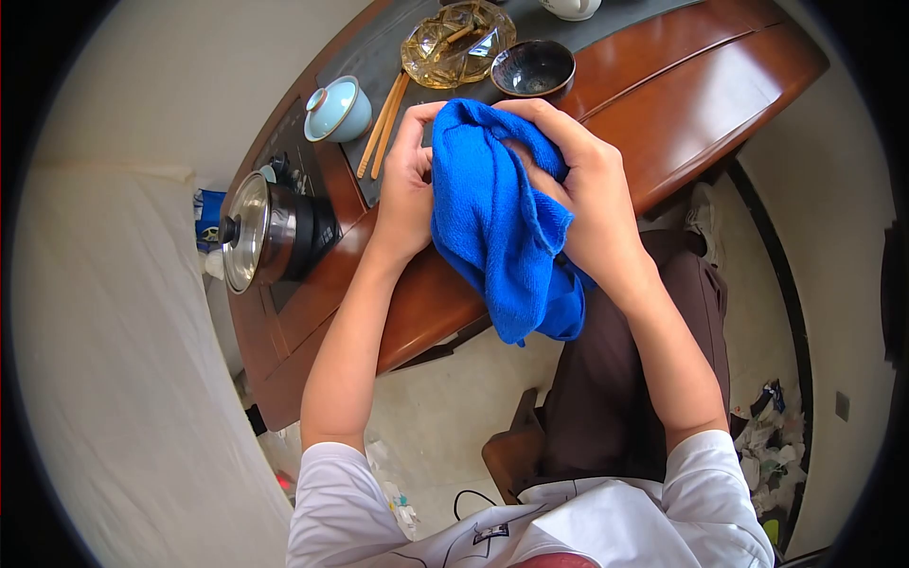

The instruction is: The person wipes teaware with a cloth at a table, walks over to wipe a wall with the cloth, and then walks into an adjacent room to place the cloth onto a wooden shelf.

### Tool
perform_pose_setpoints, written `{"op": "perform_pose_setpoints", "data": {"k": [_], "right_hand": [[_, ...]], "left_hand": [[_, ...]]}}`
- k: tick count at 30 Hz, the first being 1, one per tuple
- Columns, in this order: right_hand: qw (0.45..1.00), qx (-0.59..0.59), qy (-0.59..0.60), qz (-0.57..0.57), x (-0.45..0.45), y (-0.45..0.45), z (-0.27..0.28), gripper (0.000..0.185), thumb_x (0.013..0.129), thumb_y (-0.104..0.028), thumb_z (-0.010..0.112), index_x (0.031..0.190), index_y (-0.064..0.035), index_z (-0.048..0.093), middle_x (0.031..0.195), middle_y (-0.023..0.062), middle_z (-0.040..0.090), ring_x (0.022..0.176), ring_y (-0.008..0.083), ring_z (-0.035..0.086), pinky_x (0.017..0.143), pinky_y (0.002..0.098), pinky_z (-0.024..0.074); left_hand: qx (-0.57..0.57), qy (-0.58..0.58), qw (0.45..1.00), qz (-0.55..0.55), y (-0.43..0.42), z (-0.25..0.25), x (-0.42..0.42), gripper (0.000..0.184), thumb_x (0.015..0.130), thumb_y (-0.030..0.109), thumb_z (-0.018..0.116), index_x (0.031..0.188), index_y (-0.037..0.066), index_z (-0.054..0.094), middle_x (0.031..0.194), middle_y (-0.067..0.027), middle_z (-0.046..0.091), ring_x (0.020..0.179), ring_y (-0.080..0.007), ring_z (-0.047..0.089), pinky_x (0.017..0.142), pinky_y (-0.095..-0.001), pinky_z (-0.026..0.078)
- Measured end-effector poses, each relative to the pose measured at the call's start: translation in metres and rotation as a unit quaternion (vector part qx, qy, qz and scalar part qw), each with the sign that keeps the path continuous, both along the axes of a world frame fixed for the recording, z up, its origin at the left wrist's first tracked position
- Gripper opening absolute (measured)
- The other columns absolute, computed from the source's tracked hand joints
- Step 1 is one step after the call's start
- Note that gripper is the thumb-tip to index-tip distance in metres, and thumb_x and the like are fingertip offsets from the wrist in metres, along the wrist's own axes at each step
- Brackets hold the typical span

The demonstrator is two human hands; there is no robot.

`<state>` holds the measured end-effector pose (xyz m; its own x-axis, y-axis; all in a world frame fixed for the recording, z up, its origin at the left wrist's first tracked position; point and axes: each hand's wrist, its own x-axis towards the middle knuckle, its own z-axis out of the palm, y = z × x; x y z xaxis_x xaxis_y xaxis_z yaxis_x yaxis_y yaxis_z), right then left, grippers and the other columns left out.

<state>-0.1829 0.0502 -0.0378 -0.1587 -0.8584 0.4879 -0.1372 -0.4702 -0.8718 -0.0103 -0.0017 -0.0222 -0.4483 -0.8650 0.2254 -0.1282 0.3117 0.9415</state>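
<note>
Left hand [407, 189] and right hand [601, 194] gripping a blue towel [483, 208], fingers [544, 114] half buried; it droops lengthwise, bodyward, past the wooden table's [663, 118] near edge.

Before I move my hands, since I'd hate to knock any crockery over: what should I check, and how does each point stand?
1. Grip, left hand and right hand both on the bright blue terry cloth: ok.
2. Nothing wrapped inside the cloth: cannot tell; its folds hide that.
3. Dark glazed round bowl standing upright: ok, though it sits just beyond the hands.
4. Lid seated on the pale blue ceramic cup: ok.
5. Pale wooden sticks well clear of the left hand: not ok; their lower ends lie close beside it.
6. Silver glass-lidded pot cool: cannot tell.
</note>
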Motion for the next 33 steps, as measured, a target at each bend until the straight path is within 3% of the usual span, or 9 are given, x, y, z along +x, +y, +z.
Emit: {"op": "perform_pose_setpoints", "data": {"k": [8, 12, 21, 24, 27, 28, 31, 32, 33], "right_hand": [[0.998, 0.003, 0.052, 0.018, -0.003, -0.001, -0.001, 0.033, 0.083, -0.009, 0.067, 0.116, -0.0132, 0.064, 0.088, 0.0160, 0.061, 0.085, 0.0379, 0.063, 0.075, 0.0421, 0.0515], [0.992, 0.029, 0.121, 0.018, -0.003, 0.003, 0.001, 0.041, 0.077, -0.005, 0.070, 0.117, -0.0120, 0.062, 0.093, 0.0158, 0.061, 0.087, 0.0386, 0.063, 0.076, 0.0448, 0.0514], [0.986, 0.031, 0.160, 0.040, -0.005, 0.003, 0.005, 0.044, 0.074, -0.010, 0.074, 0.116, -0.0066, 0.062, 0.091, 0.0160, 0.063, 0.087, 0.0380, 0.063, 0.075, 0.0456, 0.0508], [0.983, 0.026, 0.177, 0.043, -0.005, 0.003, 0.003, 0.041, 0.076, -0.010, 0.071, 0.116, -0.0043, 0.061, 0.092, 0.0167, 0.064, 0.086, 0.0378, 0.063, 0.077, 0.0459, 0.0504], [0.980, 0.025, 0.190, 0.047, -0.002, 0.003, 0.003, 0.038, 0.082, -0.015, 0.063, 0.117, -0.0030, 0.061, 0.091, 0.0171, 0.064, 0.084, 0.0384, 0.063, 0.077, 0.0455, 0.0503], [0.981, 0.031, 0.183, 0.057, -0.001, 0.002, 0.002, 0.040, 0.088, -0.025, 0.055, 0.119, -0.0014, 0.060, 0.091, 0.0176, 0.063, 0.085, 0.0378, 0.063, 0.077, 0.0450, 0.0502], [0.988, 0.042, 0.135, 0.065, 0.001, 0.005, 0.006, 0.047, 0.092, -0.034, 0.050, 0.123, 0.0004, 0.057, 0.094, 0.0190, 0.062, 0.085, 0.0376, 0.063, 0.077, 0.0442, 0.0502], [0.988, 0.041, 0.125, 0.081, 0.002, 0.006, 0.008, 0.060, 0.092, -0.046, 0.051, 0.131, -0.0001, 0.051, 0.099, 0.0199, 0.061, 0.088, 0.0368, 0.064, 0.078, 0.0444, 0.0506], [0.987, 0.035, 0.137, 0.074, 0.003, 0.007, 0.011, 0.065, 0.090, -0.050, 0.053, 0.133, -0.0007, 0.049, 0.101, 0.0202, 0.061, 0.089, 0.0372, 0.064, 0.079, 0.0447, 0.0509]], "left_hand": [[-0.077, -0.046, 0.996, -0.007, -0.008, -0.010, 0.003, 0.037, 0.084, 0.009, 0.069, 0.118, 0.003, 0.057, 0.116, -0.0077, 0.062, 0.106, -0.0130, 0.058, 0.094, -0.0279, 0.046], [-0.151, -0.090, 0.984, 0.025, -0.002, 0.001, -0.004, 0.039, 0.081, 0.010, 0.070, 0.118, 0.001, 0.060, 0.115, -0.0081, 0.063, 0.105, -0.0149, 0.060, 0.094, -0.0283, 0.046], [-0.130, -0.111, 0.982, 0.077, 0.002, 0.003, -0.002, 0.037, 0.082, 0.011, 0.068, 0.116, 0.000, 0.061, 0.109, -0.0081, 0.065, 0.101, -0.0143, 0.060, 0.090, -0.0284, 0.047], [-0.171, -0.088, 0.976, 0.105, 0.004, 0.003, -0.006, 0.034, 0.084, 0.012, 0.066, 0.116, 0.000, 0.060, 0.104, -0.0066, 0.065, 0.096, -0.0136, 0.060, 0.087, -0.0282, 0.048], [-0.143, -0.022, 0.981, 0.133, 0.001, -0.015, 0.002, 0.028, 0.087, 0.014, 0.064, 0.112, 0.001, 0.059, 0.101, -0.0061, 0.064, 0.092, -0.0137, 0.060, 0.083, -0.0281, 0.048], [-0.127, -0.003, 0.980, 0.152, 0.000, -0.021, 0.005, 0.025, 0.089, 0.014, 0.063, 0.110, 0.001, 0.058, 0.100, -0.0066, 0.064, 0.092, -0.0139, 0.061, 0.082, -0.0283, 0.048], [-0.107, 0.021, 0.974, 0.199, 0.000, -0.024, 0.009, 0.019, 0.091, 0.014, 0.061, 0.105, 0.002, 0.056, 0.099, -0.0076, 0.065, 0.091, -0.0145, 0.062, 0.080, -0.0289, 0.049], [-0.120, 0.006, 0.971, 0.205, 0.000, -0.021, 0.009, 0.017, 0.090, 0.013, 0.060, 0.103, 0.002, 0.056, 0.097, -0.0078, 0.065, 0.091, -0.0147, 0.062, 0.079, -0.0291, 0.049], [-0.132, -0.010, 0.968, 0.212, 0.002, -0.016, 0.006, 0.016, 0.090, 0.012, 0.060, 0.102, 0.002, 0.055, 0.095, -0.0081, 0.065, 0.090, -0.0150, 0.063, 0.078, -0.0294, 0.049]]}}
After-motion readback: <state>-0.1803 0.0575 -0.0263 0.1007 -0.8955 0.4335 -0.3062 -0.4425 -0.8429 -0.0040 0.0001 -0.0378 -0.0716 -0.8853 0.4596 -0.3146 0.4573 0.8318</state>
